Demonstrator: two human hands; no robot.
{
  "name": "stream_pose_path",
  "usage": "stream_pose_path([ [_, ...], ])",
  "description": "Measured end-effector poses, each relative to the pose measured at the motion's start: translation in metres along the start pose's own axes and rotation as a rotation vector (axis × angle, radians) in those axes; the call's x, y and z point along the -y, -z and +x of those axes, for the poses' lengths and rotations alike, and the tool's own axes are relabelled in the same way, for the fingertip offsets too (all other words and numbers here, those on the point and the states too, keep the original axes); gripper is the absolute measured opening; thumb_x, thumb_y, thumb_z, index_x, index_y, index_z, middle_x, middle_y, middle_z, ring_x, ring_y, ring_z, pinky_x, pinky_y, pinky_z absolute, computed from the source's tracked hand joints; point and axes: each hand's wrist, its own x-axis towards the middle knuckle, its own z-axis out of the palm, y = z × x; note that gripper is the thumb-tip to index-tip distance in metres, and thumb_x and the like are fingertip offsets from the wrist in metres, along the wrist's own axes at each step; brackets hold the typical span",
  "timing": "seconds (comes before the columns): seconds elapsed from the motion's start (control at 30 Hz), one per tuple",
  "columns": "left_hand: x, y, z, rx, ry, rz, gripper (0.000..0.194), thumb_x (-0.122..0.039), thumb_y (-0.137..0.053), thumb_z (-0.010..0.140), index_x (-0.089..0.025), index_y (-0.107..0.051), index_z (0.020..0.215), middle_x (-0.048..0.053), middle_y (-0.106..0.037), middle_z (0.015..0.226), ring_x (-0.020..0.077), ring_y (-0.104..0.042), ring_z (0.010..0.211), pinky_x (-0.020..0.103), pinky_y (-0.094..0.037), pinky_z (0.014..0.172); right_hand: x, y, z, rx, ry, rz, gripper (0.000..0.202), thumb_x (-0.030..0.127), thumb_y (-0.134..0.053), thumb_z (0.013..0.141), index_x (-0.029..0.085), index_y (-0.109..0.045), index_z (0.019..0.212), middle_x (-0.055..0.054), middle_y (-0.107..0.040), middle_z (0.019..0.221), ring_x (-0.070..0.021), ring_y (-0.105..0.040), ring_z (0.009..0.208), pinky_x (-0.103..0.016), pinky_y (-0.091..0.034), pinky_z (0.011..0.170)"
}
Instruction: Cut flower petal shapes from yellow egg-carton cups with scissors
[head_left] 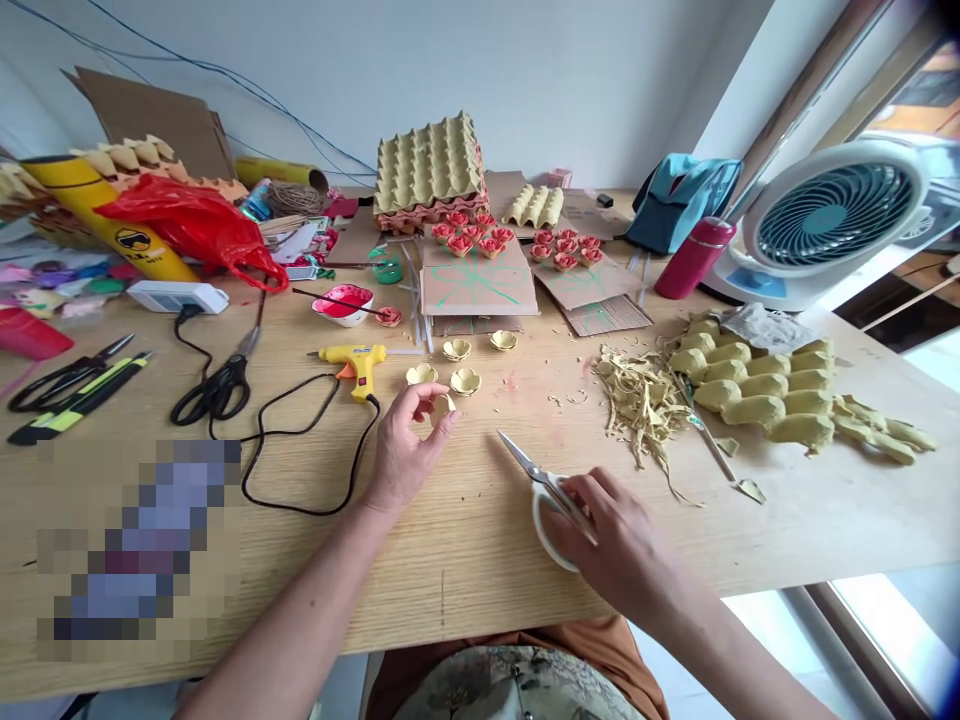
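Observation:
Between the thumb and fingers of my left hand (409, 440) is a small piece of yellow egg carton (444, 406), partly hidden by the fingers. My right hand (615, 535) grips a pair of white-handled scissors (551, 490), low over the table, with the blades pointing up and left. Just beyond my left hand sit several plain yellow carton flowers, among them one flower (466, 381) close to the fingertips. To the right lies a heap of carton trimmings (645, 400), beside a cut egg carton (757, 390).
A yellow glue gun (358, 362) with a black cord lies left of my hand. Behind are a bowl of red paint (343, 303), red flowers (460, 243) on cardboard (480, 288), and stacked egg trays (431, 165). A fan (832, 220) and a pink bottle (695, 258) stand at right.

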Motion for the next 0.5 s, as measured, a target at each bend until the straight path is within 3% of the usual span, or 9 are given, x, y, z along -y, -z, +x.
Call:
stream_pose_path([
  [0.1, -0.001, 0.001, -0.001, 0.009, 0.008, -0.011, 0.021, -0.034, -0.062, 0.09, -0.02, -0.062, 0.106, 0.004, -0.069, 0.096, 0.018, -0.062, 0.085, 0.031, -0.049, 0.078, 0.011, -0.011, 0.027, 0.015, 0.018, -0.02, 0.006, 0.026, -0.06, 0.09, 0.02, -0.062, 0.089, -0.005, -0.063, 0.082, -0.0176, -0.061, 0.068, -0.029, -0.048, 0.062],
  [0.33, -0.004, -0.004, -0.005, -0.011, -0.104, -0.078, 0.018, -0.027, -0.063, 0.091, -0.021, -0.061, 0.107, 0.003, -0.065, 0.097, 0.0171, -0.058, 0.085, 0.031, -0.047, 0.078, -0.023, 0.002, 0.044, -0.145, -0.152, -0.178, 0.021, 0.035, -0.051, 0.093, 0.018, -0.059, 0.083, -0.009, -0.059, 0.077, -0.0216, -0.055, 0.064, -0.033, -0.04, 0.059],
  [0.5, -0.003, -0.009, -0.008, 0.007, -0.153, -0.07, 0.019, -0.021, -0.064, 0.09, -0.02, -0.06, 0.109, 0.004, -0.063, 0.101, 0.0173, -0.056, 0.086, 0.03, -0.047, 0.076, 0.003, -0.014, 0.061, -0.068, -0.099, -0.139, 0.016, 0.035, -0.057, 0.092, 0.02, -0.06, 0.086, -0.006, -0.064, 0.083, -0.0184, -0.06, 0.069, -0.029, -0.043, 0.062],
])
